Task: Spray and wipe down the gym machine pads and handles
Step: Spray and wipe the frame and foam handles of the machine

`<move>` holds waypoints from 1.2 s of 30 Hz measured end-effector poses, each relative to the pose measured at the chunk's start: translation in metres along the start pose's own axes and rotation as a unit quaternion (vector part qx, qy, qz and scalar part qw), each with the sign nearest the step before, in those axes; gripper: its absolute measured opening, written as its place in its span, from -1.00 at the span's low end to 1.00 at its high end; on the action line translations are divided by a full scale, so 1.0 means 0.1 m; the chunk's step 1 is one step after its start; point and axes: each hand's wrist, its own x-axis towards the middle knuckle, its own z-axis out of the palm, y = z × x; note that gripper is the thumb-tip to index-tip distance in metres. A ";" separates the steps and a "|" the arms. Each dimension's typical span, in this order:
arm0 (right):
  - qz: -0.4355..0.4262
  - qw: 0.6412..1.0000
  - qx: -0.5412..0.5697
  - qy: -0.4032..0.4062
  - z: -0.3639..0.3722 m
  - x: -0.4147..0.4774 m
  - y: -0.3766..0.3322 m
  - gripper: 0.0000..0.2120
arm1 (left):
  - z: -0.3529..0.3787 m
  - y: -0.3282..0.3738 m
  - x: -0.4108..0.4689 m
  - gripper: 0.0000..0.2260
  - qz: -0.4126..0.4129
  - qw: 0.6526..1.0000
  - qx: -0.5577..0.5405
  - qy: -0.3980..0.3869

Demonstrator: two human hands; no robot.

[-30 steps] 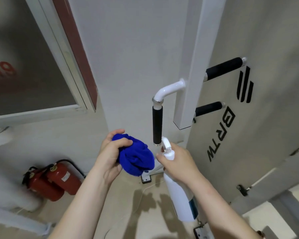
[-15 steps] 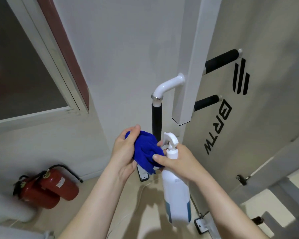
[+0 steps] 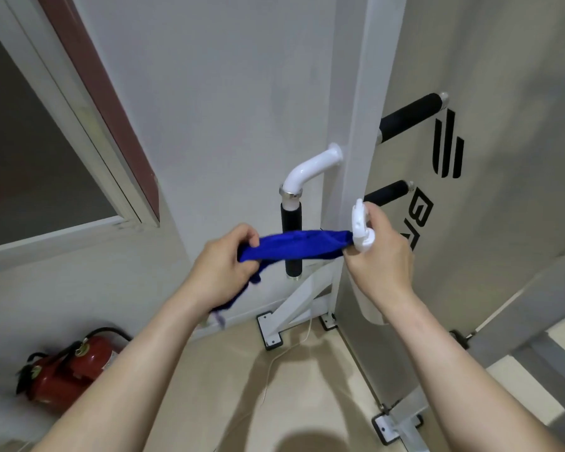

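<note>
One cloth [image 3: 297, 244] stretches across one of three handles [image 3: 291, 216], left grip [image 3: 222, 269] pinching one end, right grip [image 3: 379, 256] clutching the other plus one bottle [image 3: 361, 230].

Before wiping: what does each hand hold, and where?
Left hand grips one end of the blue cloth; right hand holds the spray bottle by its neck and pinches the other end.

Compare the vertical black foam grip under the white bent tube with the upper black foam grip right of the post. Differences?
Pose: the vertical black foam grip hangs straight down; the upper black foam grip slants up to the right. State: a blue cloth, stretched between the left hand and the right hand, crosses in front of the vertical grip; the upper grip is bare. Shared: both black cylinders.
</note>
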 end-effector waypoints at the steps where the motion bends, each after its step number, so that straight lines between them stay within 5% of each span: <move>1: 0.007 1.000 0.022 0.018 0.03 0.03 -0.01 -0.66 | -0.03 0.03 0.11 -0.74 0.041 0.997 0.022 0.054; 3: 0.030 0.996 0.077 0.042 0.10 0.08 -0.08 -0.56 | -0.05 0.11 0.28 -0.80 0.076 0.974 0.095 0.191; 5: 0.035 0.991 0.122 0.051 0.20 0.12 -0.16 -0.58 | 0.03 0.23 0.40 -0.85 -0.014 0.963 0.022 0.269; 9: 0.041 0.986 0.157 0.038 0.40 0.17 -0.28 -0.63 | 0.33 0.44 0.36 -0.83 -0.103 0.915 -0.372 0.112; 12: 0.066 0.986 0.151 0.006 0.49 0.22 -0.32 -0.60 | 0.41 0.40 0.26 -0.71 -0.068 0.859 -0.507 0.023; 15: 0.082 0.984 0.156 -0.003 0.55 0.24 -0.31 -0.57 | 0.49 0.39 0.33 -0.61 -0.031 0.887 -0.462 0.001; 18: 0.078 0.983 0.162 -0.032 0.59 0.25 -0.25 -0.69 | 0.55 0.46 0.54 -0.71 -0.039 0.928 -0.366 0.060; 27: 0.071 0.971 0.172 -0.153 0.49 0.19 -0.01 -0.66 | 1.08 0.37 0.71 -0.77 -0.087 0.908 -0.303 0.277; 32: 0.053 0.976 0.127 -0.166 0.33 0.15 0.08 -0.69 | 1.33 0.10 0.57 -0.86 -0.156 0.926 -0.271 0.213; 36: 0.055 0.974 0.130 -0.179 0.21 0.13 0.09 -0.67 | 1.38 -0.26 0.40 -0.85 -0.213 0.945 -0.240 0.060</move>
